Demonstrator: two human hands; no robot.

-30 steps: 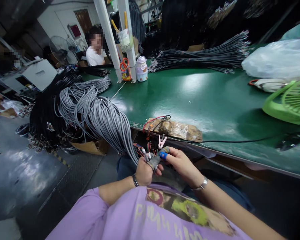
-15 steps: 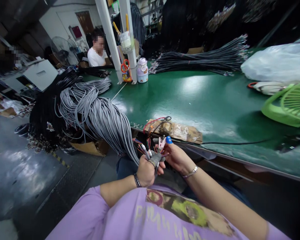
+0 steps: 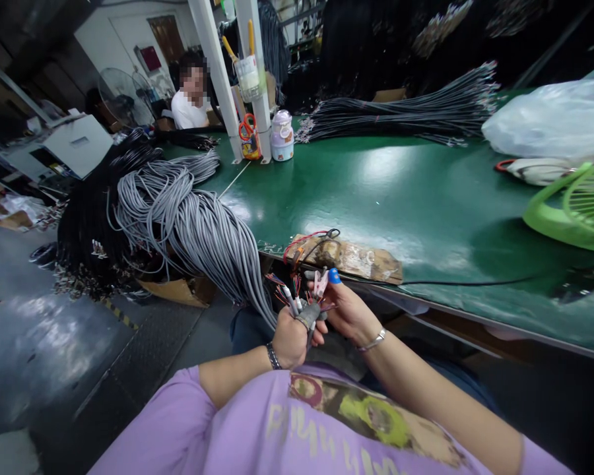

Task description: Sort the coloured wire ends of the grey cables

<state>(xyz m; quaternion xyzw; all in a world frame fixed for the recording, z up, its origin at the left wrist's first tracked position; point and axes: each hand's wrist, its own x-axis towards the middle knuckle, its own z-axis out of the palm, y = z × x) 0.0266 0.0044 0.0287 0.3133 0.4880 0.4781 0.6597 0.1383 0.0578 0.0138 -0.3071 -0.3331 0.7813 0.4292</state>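
My left hand [image 3: 291,340] is closed around the ends of several grey cables [image 3: 290,301]. Thin coloured wires [image 3: 277,285] fan out of the cut ends, and a grey cover wraps my left thumb. Close against it, my right hand [image 3: 350,313] pinches a small pale pink clip-like tool [image 3: 320,284] beside the wires; blue tape wraps that thumb. The fingers of my right hand are partly hidden. A thick bundle of grey cable [image 3: 212,227] hangs over the bench edge to the left of my hands.
A worn wooden board [image 3: 366,259] with red and black leads lies at the front edge of the green bench [image 3: 406,198]. Black cables [image 3: 396,115], a bottle [image 3: 282,136], a plastic bag [image 3: 544,122] and a green fan [image 3: 574,204] are on it. A person [image 3: 189,105] sits behind.
My hands stay together at nearly the same spot. The coloured wire ends look slightly more spread, and the camera view has shifted a little.
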